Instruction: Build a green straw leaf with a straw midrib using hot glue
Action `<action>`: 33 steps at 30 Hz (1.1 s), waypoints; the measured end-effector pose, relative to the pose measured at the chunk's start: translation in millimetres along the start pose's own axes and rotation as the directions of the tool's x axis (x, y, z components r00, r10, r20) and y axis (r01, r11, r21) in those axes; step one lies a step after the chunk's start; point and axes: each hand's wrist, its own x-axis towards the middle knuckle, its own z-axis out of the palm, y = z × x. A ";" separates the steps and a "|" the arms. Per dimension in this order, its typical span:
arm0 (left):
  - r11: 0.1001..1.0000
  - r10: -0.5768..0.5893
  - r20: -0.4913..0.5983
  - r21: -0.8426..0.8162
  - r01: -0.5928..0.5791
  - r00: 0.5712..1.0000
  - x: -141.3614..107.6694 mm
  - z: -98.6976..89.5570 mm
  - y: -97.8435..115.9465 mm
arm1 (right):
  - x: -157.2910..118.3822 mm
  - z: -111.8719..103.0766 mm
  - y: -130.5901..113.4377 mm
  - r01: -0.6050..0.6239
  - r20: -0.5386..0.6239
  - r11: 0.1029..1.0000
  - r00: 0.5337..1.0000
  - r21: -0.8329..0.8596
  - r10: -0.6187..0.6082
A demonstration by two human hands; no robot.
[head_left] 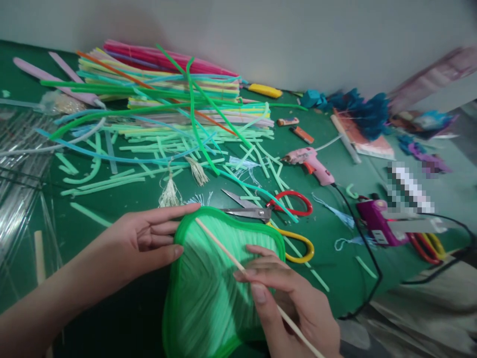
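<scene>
Green surface (pixel 343 293) is carrying a big pile of fuzzy stems (pixel 219 89) at the back. Up front, the dark-rimmed green panel (pixel 208 288) is sitting between both hands, left hand's (pixel 143 236) fingers holding its upper-left rim. Scissors (pixel 264 213) are lying just behind it. Right hand's (pixel 294 301) fingers are pinching a thin stick (pixel 223 248); can't tell if its tip's touching the panel.

Green rounded panel (pixel 208 291) with a pale slender stick (pixel 219 244) across it.
The panel sits at the near middle of the scene, face showing, its light green strands packed side by side inside a thick, darker green rim with a curving outline; the straight stick slants from the panel's far left corner toward near right, its middle partly hidden.
</scene>
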 end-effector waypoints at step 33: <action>0.999 -0.001 0.008 -0.049 0.002 1.000 -1.2 0.7 0.2 | 2.9 4.4 -6.8 0.173 0.019 0.958 0.985 -0.230 -0.173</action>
